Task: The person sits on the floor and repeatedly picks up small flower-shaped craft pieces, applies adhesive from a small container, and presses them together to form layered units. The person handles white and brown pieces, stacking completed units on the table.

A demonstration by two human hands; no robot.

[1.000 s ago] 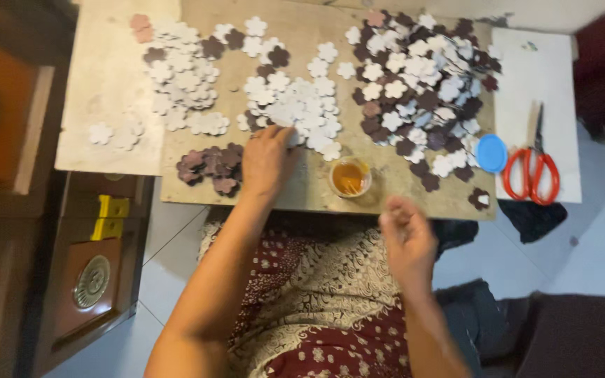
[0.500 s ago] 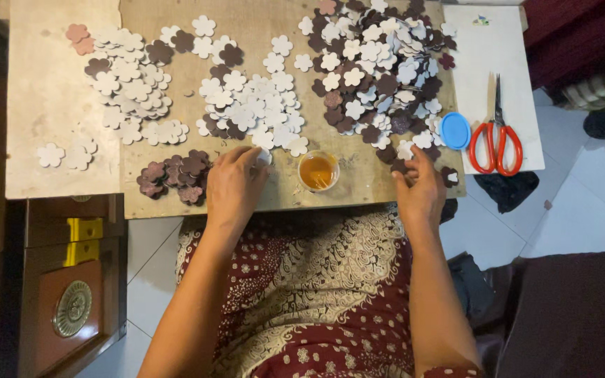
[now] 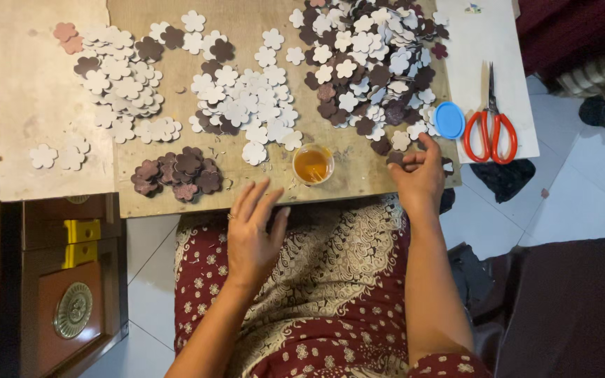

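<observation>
Head view, looking down on a brown work board (image 3: 274, 189) laid across the lap.

Right hand (image 3: 418, 175): at the board's near right edge, about 4 o'clock from the small cup of amber liquid (image 3: 312, 164). Fingers are narrowly pinched around a dark flower-shaped cutout (image 3: 395, 159), fingertips pointing toward 11 o'clock into the lower fringe of the mixed pile of white and dark flower cutouts (image 3: 372, 66). The cutout is roughly round, so it shows no clear long axis; it lies nearly flat against the board. Whether it is lifted clear of the board cannot be told.

Left hand (image 3: 253, 231): empty, fingers spread wide and pointing toward 12–1 o'clock, long axis running from wrist up to the board's near edge. Fingertips are just at that edge, near the cup, at its 7 o'clock. It is not touching any cutout.

Around the hands:
- centre heap of white cutouts (image 3: 246, 108) at 11 o'clock of the cup;
- small cluster of dark brown cutouts (image 3: 180, 171) at 9 o'clock of the cup;
- blue round lid (image 3: 449, 120) at 1 o'clock of the right hand, just beside the pile;
- red-handled scissors (image 3: 491, 122) right of the lid, blades pointing to 12 o'clock, on a white sheet (image 3: 481, 42).
</observation>
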